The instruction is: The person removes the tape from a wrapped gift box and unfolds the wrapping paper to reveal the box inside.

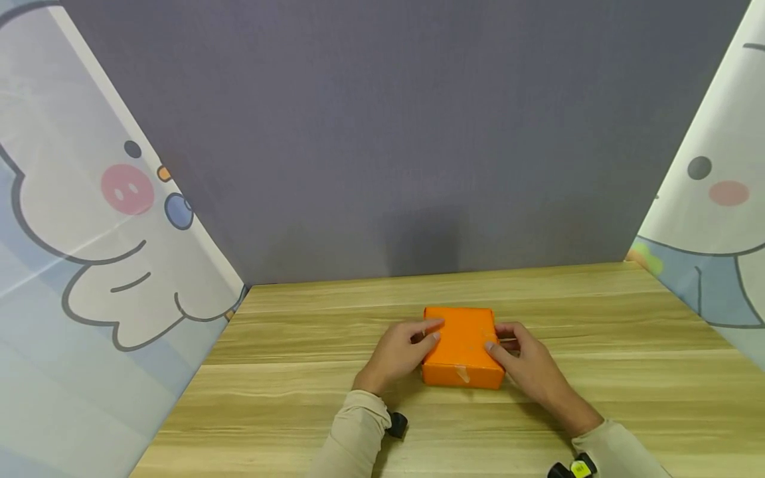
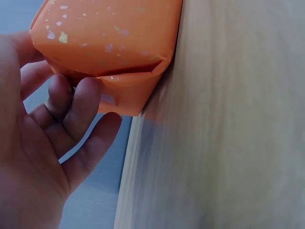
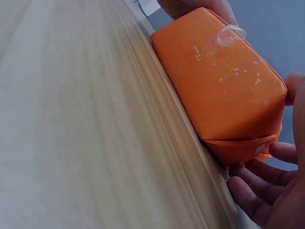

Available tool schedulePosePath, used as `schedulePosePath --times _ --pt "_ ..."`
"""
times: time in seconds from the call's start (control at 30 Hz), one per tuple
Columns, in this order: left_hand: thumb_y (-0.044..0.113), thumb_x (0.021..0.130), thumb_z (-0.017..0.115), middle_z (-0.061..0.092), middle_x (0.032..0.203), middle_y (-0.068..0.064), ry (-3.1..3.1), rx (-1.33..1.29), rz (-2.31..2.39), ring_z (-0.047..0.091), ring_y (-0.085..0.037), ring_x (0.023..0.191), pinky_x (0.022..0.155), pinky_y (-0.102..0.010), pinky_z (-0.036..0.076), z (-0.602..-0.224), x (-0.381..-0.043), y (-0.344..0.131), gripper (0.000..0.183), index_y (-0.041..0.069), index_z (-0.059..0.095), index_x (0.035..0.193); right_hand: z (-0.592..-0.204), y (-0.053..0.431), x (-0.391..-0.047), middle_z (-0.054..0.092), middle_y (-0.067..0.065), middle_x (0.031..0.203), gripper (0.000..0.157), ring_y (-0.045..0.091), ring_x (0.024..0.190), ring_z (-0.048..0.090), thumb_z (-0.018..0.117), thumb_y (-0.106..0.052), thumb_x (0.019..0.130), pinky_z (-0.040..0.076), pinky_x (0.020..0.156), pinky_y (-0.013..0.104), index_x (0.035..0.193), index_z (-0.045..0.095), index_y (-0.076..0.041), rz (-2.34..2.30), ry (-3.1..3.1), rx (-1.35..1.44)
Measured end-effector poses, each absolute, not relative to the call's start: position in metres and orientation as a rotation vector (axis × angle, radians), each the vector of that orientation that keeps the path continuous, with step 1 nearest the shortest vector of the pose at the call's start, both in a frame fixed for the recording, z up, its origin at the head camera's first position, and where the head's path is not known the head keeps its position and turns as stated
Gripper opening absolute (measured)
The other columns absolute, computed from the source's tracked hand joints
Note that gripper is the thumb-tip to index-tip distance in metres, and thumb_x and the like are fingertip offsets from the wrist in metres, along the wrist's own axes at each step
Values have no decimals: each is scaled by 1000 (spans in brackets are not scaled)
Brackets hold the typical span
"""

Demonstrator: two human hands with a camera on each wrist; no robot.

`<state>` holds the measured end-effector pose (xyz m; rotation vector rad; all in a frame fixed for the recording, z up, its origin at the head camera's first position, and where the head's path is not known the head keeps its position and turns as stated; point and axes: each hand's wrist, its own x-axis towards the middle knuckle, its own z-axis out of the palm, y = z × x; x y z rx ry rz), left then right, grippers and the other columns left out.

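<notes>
An orange paper-wrapped box (image 1: 461,337) sits on the wooden table, its top flecked with small pale spots. A strip of clear tape (image 3: 231,36) peels up from its near side in the right wrist view. My left hand (image 1: 396,353) holds the left end, with thumb and a finger at the top edge; in the left wrist view other fingers (image 2: 86,102) curl by the folded end. At the opposite end my right hand (image 1: 533,366) grips the box, thumb on top and fingers along the right side. The box's underside is hidden.
The wooden table (image 1: 287,378) spreads around the box. Behind it stands a dark grey panel (image 1: 406,133). Cartoon-printed sheets (image 1: 78,265) flank the table left and right. Each wrist carries a small black device (image 1: 396,425) at the sleeve.
</notes>
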<state>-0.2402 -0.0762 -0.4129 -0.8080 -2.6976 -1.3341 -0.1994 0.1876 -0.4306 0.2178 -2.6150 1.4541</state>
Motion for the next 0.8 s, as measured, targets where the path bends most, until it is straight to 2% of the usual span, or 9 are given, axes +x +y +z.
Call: schedulePosePath --times 0.1,0.2,0.3,0.47,0.53,0.8 --pt "35 101 61 67 118 13 -2697 -806 -1309 55 -7 78 71 -25 46 -412 -240 -75 30 32 68 130 -431 188 -199 60 17 129 52 30 110 63 61 -39 100 54 84 35 134 50 -1 1455 -2612 223" --pt "34 100 62 68 118 12 -2685 -803 -1324 56 -7 81 73 -25 48 -412 -239 -75 28 31 71 127 -431 187 -199 59 18 129 52 30 110 63 61 -38 101 55 84 35 134 50 -1 1467 -2607 226" --pt "34 100 63 69 111 13 -2671 -815 -1346 56 -7 79 71 -25 48 -413 -240 -75 26 30 72 124 -431 187 -200 60 18 128 51 30 110 63 61 -38 101 55 83 34 134 50 -1 1475 -2605 223" --pt "33 101 62 62 78 10 -2661 -837 -1370 49 -8 63 58 -24 42 -411 -240 -75 24 28 73 122 -430 186 -200 60 17 127 50 29 109 63 61 -38 101 55 82 32 134 51 -1 1471 -2609 214" --pt "32 101 62 58 72 10 -2659 -838 -1356 48 -8 60 56 -23 41 -410 -240 -75 23 27 73 121 -430 186 -200 60 17 127 50 28 108 63 61 -38 101 54 81 31 134 51 -1 1471 -2607 212" --pt "31 100 64 60 77 12 -2652 -828 -1251 49 -6 64 59 -24 43 -410 -240 -74 19 27 75 114 -432 185 -200 61 16 126 48 27 107 64 62 -36 101 54 79 29 133 52 -2 1475 -2598 214"
